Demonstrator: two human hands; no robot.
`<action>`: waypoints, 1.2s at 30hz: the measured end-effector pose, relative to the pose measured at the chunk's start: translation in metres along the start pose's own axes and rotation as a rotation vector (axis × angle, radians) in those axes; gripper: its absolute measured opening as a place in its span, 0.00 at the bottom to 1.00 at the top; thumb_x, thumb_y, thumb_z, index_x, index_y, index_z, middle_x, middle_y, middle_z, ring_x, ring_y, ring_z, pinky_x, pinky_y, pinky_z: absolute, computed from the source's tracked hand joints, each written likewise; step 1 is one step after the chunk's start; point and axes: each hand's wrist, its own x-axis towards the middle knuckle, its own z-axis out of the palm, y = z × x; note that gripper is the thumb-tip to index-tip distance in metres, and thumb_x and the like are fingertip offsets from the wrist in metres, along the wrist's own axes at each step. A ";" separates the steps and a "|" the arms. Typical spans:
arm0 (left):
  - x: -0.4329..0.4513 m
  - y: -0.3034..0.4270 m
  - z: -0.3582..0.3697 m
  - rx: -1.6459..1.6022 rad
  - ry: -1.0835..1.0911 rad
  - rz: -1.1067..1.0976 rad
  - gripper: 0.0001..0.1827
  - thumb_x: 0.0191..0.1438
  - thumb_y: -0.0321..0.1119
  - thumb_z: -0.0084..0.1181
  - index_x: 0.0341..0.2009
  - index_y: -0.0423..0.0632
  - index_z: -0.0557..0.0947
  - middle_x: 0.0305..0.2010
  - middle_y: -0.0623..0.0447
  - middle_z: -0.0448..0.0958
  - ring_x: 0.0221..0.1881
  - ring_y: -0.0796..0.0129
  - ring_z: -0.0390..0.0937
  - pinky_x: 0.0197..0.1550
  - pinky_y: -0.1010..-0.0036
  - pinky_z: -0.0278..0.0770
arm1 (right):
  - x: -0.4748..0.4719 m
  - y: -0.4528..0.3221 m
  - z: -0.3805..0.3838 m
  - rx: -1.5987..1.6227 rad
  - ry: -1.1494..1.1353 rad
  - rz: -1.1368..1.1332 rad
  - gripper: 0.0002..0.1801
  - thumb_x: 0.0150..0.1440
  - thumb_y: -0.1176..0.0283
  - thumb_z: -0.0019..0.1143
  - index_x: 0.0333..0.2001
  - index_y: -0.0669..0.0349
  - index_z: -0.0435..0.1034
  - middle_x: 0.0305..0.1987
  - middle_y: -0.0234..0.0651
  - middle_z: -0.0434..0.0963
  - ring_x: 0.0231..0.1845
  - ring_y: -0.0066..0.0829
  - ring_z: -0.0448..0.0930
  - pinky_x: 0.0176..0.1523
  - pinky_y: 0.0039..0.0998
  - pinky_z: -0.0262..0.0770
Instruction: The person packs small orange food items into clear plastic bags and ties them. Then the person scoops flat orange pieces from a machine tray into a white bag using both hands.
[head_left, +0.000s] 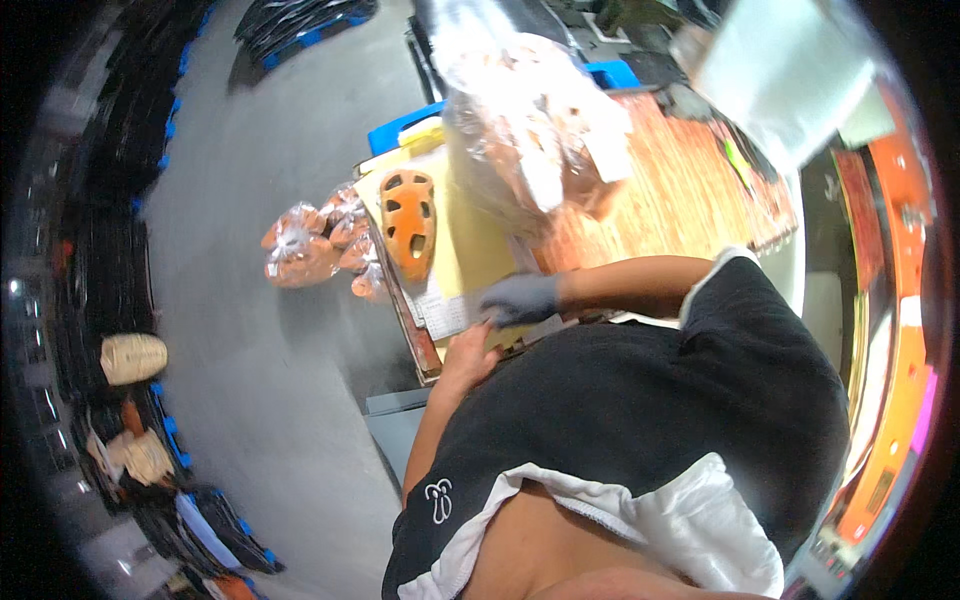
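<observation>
My left hand (467, 356), bare, is at the near left corner of the table, its fingers curled. My right hand (525, 298) wears a grey glove, and its fingertips meet the fingers of my left hand. Blur hides whether either pinches something. Beyond them an orange, shoe-shaped piece with several cut-out openings (409, 223) lies on yellow sheets (457, 262). A printed paper (444, 315) sticks out below it. Further back, a large clear plastic bag (536, 142) with orange pieces inside lies on the table, washed out by glare.
The wood-grain tabletop (667, 195) extends right, with a green-handled tool (737, 161) near its edge. Clear bags of orange pieces (300, 251) are beside the table's left edge. Grey floor (225, 187) lies left; dark stacks (112, 277) line it. An orange metal beam (900, 300) stands right.
</observation>
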 end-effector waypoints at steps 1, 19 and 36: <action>0.001 0.009 0.007 -0.019 0.000 0.060 0.26 0.48 0.40 0.56 0.53 0.48 0.71 0.47 0.43 0.74 0.48 0.50 0.72 0.49 0.58 0.68 | -0.037 0.011 0.006 -0.205 0.270 0.171 0.24 0.57 0.54 0.47 0.47 0.61 0.69 0.46 0.48 0.75 0.47 0.49 0.74 0.51 0.40 0.68; -0.061 0.448 -0.126 0.333 0.484 1.278 0.08 0.48 0.25 0.52 0.35 0.41 0.78 0.36 0.45 0.78 0.34 0.57 0.77 0.36 0.67 0.74 | -0.321 0.064 0.051 0.081 0.568 0.633 0.18 0.58 0.57 0.44 0.43 0.58 0.70 0.40 0.46 0.76 0.42 0.44 0.77 0.47 0.41 0.71; 0.054 0.585 -0.007 -0.138 -0.074 1.722 0.07 0.42 0.31 0.51 0.15 0.48 0.75 0.21 0.51 0.74 0.20 0.61 0.75 0.19 0.67 0.71 | -0.502 0.195 0.189 0.253 0.675 1.031 0.23 0.53 0.50 0.48 0.40 0.59 0.73 0.39 0.49 0.78 0.43 0.44 0.78 0.46 0.40 0.73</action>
